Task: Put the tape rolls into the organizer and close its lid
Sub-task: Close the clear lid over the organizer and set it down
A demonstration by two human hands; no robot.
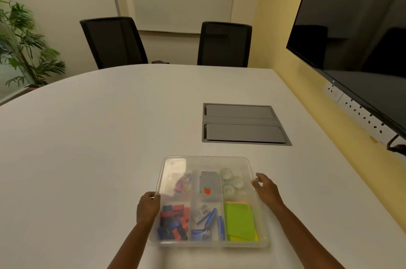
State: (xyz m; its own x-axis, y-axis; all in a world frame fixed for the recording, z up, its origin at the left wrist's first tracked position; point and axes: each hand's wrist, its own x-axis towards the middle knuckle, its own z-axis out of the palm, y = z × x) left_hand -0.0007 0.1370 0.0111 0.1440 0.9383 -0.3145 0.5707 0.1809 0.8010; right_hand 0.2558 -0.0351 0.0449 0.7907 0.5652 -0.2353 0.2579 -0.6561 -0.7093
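Note:
A clear plastic organizer sits on the white table near me, with its see-through lid lying over it. Through the lid I see several clear tape rolls in the far right compartment. My left hand grips the lid's left edge, fingers curled over the rim. At the organizer's right edge my right hand has its fingers spread, fingertips touching the rim. Other compartments hold coloured paper clips, a grey stapler, red and blue binder clips, and green sticky notes.
A grey cable hatch is set into the table beyond the organizer. Two black chairs stand at the far side. A large dark screen hangs on the yellow wall to the right. A plant stands far left.

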